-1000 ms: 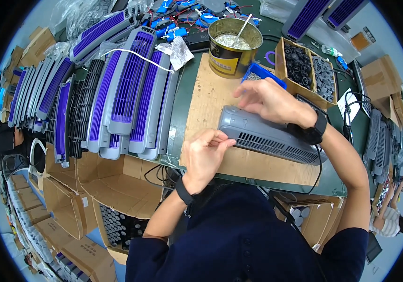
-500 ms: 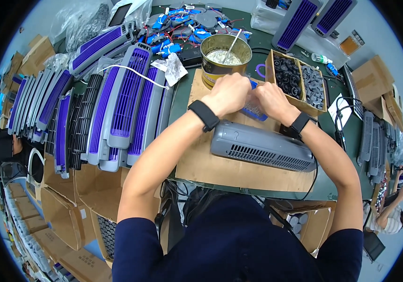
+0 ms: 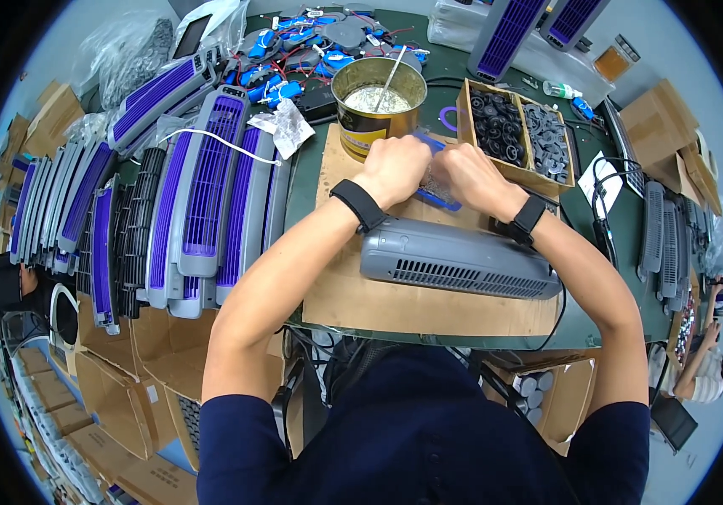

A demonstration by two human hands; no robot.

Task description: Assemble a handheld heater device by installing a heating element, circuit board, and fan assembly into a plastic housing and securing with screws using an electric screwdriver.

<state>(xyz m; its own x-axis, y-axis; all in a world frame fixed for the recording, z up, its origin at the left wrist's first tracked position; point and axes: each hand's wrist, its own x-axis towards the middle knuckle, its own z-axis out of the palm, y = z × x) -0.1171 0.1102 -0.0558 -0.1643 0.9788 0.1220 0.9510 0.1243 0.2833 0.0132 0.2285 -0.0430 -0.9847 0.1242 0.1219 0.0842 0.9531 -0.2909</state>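
Both my hands are over a small blue tray [image 3: 440, 203], whose middle shows small loose bits that I cannot make out. My left hand [image 3: 398, 171] is closed, knuckles up, at the tray's left edge beside a tin can [image 3: 361, 139]. My right hand [image 3: 481, 180] is closed too, over the tray's right side, its fingers pointing toward the left hand. What the fingers hold, if anything, is hidden beneath them. Nearer to me, a long grey slotted housing [image 3: 454, 257] lies crosswise on a cardboard sheet [image 3: 420, 313].
Beyond my right hand stands a divided wooden box [image 3: 536, 177] of black and grey parts. Purple-and-grey slotted housings [image 3: 212, 181] crowd the left side. Blue-wrapped parts with wires [image 3: 294, 52] are heaped at the back. A black cable [image 3: 560, 313] hangs at the front right.
The whole view has shifted slightly, with the bench items appearing further left. My right hand has moved a little off the tray, so more of its contents shows. Both hands stay closed.
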